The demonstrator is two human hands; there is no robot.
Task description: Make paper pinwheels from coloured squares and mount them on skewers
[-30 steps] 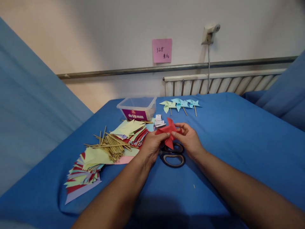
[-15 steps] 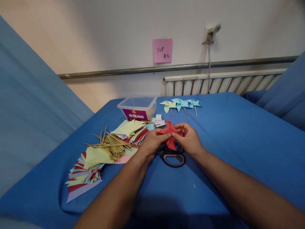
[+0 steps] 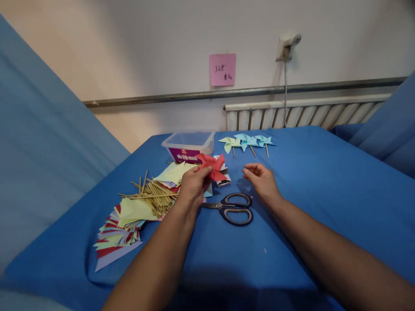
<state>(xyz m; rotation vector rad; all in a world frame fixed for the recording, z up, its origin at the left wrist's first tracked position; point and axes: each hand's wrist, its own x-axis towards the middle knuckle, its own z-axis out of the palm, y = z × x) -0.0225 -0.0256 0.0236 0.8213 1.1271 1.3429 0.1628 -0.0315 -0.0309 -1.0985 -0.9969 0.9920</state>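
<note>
My left hand (image 3: 193, 185) pinches a folded red paper pinwheel (image 3: 212, 166) and holds it above the paper stacks. Empty, my right hand (image 3: 262, 180) hovers to its right with the fingers loosely curled. Black-handled scissors (image 3: 231, 208) lie on the blue sheet (image 3: 308, 190) between and just below both hands. A heap of thin wooden sticks (image 3: 154, 196) rests on stacks of coloured paper squares (image 3: 125, 224) left of my left hand.
A clear plastic box (image 3: 188, 146) stands behind the paper. Three finished pinwheels on sticks (image 3: 248, 141) lie at the back. Small white cards (image 3: 224, 181) lie by the red pinwheel. A radiator (image 3: 301, 113) and a pink note (image 3: 222, 69) are on the wall.
My right hand let go of the red pinwheel and drew back to the right. My left hand carried the pinwheel up and left, uncovering the scissors.
</note>
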